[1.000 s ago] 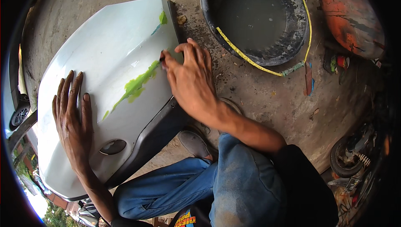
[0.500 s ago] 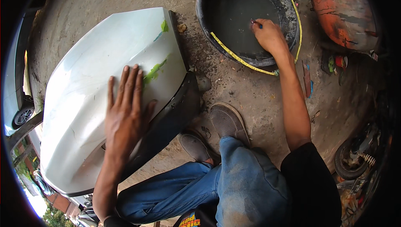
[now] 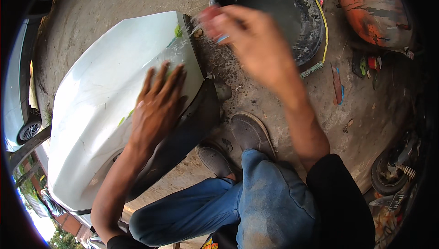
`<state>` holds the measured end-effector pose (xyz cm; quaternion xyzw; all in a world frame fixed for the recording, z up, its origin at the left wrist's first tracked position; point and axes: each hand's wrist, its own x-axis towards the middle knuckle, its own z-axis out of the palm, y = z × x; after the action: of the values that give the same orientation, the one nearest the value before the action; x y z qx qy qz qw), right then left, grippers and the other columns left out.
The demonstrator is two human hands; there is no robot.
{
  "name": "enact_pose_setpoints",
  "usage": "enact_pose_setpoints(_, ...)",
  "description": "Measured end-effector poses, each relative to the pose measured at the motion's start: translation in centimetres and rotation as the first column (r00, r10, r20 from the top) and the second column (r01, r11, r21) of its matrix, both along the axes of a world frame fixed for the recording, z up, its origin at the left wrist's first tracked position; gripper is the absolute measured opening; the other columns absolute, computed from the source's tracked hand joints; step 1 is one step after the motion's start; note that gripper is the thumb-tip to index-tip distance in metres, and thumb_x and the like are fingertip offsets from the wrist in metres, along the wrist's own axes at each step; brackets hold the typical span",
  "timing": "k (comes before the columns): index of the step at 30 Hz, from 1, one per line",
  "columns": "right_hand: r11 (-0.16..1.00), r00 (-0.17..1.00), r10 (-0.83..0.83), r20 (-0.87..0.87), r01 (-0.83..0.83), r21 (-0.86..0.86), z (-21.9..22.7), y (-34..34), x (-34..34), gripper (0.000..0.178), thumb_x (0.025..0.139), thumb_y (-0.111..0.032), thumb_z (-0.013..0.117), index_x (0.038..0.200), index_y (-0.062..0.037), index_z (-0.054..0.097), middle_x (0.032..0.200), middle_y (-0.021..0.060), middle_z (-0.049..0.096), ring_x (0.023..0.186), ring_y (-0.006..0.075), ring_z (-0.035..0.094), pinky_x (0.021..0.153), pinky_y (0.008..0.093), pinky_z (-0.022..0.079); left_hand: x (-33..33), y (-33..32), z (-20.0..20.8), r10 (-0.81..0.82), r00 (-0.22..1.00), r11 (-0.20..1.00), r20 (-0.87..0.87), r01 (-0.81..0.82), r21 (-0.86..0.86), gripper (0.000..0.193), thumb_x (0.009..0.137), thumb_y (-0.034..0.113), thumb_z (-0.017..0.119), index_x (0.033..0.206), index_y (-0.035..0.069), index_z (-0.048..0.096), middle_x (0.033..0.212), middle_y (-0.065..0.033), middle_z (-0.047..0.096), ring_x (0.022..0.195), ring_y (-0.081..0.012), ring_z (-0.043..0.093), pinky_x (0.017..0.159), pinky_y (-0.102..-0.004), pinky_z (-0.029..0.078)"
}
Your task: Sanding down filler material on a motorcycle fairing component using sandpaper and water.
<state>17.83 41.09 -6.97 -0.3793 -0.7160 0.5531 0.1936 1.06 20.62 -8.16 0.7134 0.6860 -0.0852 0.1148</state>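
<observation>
My left hand [image 3: 159,105] lies flat, fingers stretched out, on a white body panel [image 3: 96,93] with a black lower edge. Green patches [image 3: 178,31] mark its surface, and one is partly covered by my fingers. My right hand [image 3: 254,38], smeared by motion, is raised between the panel's right corner and a black bucket [image 3: 305,43] of grey water. It grips a small wet reddish piece [image 3: 211,22] with a bit of blue; what it is made of is too blurred to tell. Drops spray off it onto the panel.
A yellow-wrapped handle [image 3: 325,34] hangs along the bucket's side. An orange, scraped rounded part [image 3: 370,11] lies at the far right. Near it are a reddish-brown and blue strip [image 3: 337,88] and a small red tin [image 3: 375,62]. A motorcycle wheel [image 3: 386,175] stands at the right.
My right hand has come out of the bucket and swung left toward the panel with the reddish piece. The left hand has slid right over the panel, uncovering green spots lower down.
</observation>
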Motion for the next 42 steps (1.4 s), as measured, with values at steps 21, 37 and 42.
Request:
enact_pose_setpoints(21,0.914,0.916,0.375,-0.141,-0.391,-0.105,1.8,-6.2,-3.0,0.031,0.103,-0.019,0.065,0.124,0.0018,0.073,0.104,0.0248,0.077,0.093,0.0318,0.079,0.085,0.0398,0.06,3.1,0.2,-3.7,0.13,0.98,0.987,-0.152,-0.142,-0.07,0.06,0.102,0.031,0.058,0.158,0.012,0.049,0.166,-0.0164,0.043,0.158,-0.0344,0.034,0.131,-0.0542,0.025)
enact_pose_setpoints(37,0.98,0.829,0.097,0.551,-0.178,0.095,-6.5,9.6,7.5,0.026,0.095,-0.009,0.075,0.118,0.0028,0.078,0.098,0.0175,0.08,0.086,0.0198,0.079,0.079,0.0324,0.059,0.8,-12.7,8.2,0.497,0.805,0.863,-0.323,-0.499,0.084,0.087,0.095,0.03,0.072,0.168,0.008,0.031,0.175,-0.0094,0.03,0.164,-0.0306,0.022,0.135,-0.0549,0.012)
enact_pose_setpoints(42,0.998,0.996,0.068,0.049,-0.068,-0.004,-1.3,1.7,2.9,0.023,0.098,-0.004,0.071,0.119,-0.0006,0.079,0.1,0.0148,0.081,0.091,0.0156,0.078,0.085,0.0278,0.06,2.7,-10.3,5.1,0.518,0.833,0.855,-0.191,-0.506,0.115,0.091,0.096,0.035,0.072,0.168,0.002,0.026,0.177,-0.017,0.023,0.165,-0.0384,0.013,0.133,-0.0594,0.008)
